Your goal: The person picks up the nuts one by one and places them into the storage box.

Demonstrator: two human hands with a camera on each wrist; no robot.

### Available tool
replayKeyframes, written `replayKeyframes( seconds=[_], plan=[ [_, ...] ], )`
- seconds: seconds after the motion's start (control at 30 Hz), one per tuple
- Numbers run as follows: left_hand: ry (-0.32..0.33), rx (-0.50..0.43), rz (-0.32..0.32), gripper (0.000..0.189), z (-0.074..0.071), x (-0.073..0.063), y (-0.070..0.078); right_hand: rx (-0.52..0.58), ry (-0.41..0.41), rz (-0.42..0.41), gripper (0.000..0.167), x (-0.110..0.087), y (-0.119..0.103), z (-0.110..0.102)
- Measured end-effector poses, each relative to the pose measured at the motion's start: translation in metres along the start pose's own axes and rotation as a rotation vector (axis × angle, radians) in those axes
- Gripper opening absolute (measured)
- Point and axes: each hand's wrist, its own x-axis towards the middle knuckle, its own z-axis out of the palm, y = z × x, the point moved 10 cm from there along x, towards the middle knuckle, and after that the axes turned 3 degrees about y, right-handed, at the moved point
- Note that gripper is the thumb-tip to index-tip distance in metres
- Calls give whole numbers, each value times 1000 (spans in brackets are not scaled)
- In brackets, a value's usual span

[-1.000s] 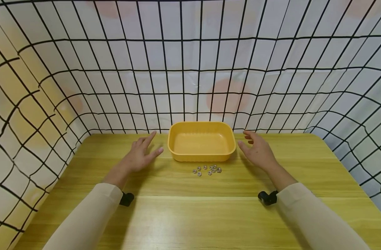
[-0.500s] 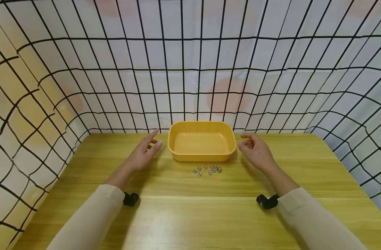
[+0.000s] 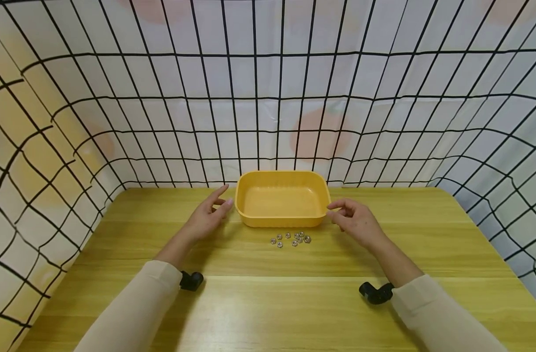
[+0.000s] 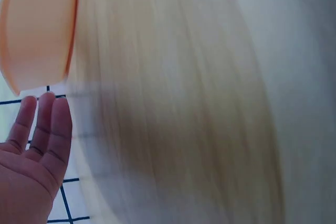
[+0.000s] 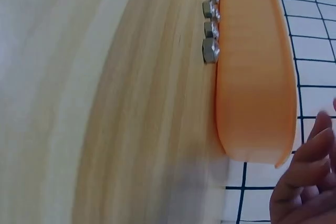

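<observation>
- Beige left sleeve (image 3: 136, 305) enters over the table's near left corner, a small black device (image 3: 191, 281) at its cuff.
- Left hand (image 3: 206, 215), palm facing inward, is near the far edge of the wooden table (image 3: 250, 303); its fingers reach forward, spread from the thumb, just beside the tray's left end with a slight gap.
- Yellow tray (image 3: 283, 222) sits upright midway along the table's far edge, in front of a black net (image 3: 256, 98); its smooth inside floor shows.
- Small metal nuts (image 3: 288, 235) lie outside the tray, on the table just before its near wall, bunched closer toward the right.
- Right hand (image 3: 357, 220) has its fingers bent, thumb and forefinger slightly parted at the tray's right end; whether they touch it I cannot tell.
</observation>
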Motion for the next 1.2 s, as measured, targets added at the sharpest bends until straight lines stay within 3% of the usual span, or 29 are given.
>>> replayKeyframes(
  seconds=[0.23, 0.37, 0.9, 1.2],
  plan=[
    [12, -77, -34, 63, 4, 6, -3, 44, -228, 9, 38, -12, 4, 28],
    [14, -138, -29, 64, 8, 9, -1, 28, -298, 32, 37, -16, 9, 40],
    [66, -330, -16, 58, 20, 15, -2, -19, -249, 125, 37, -16, 21, 67],
    [74, -441, -37, 51, 26, 18, -6, -107, -215, 112, 32, -16, 19, 71]
  ],
)
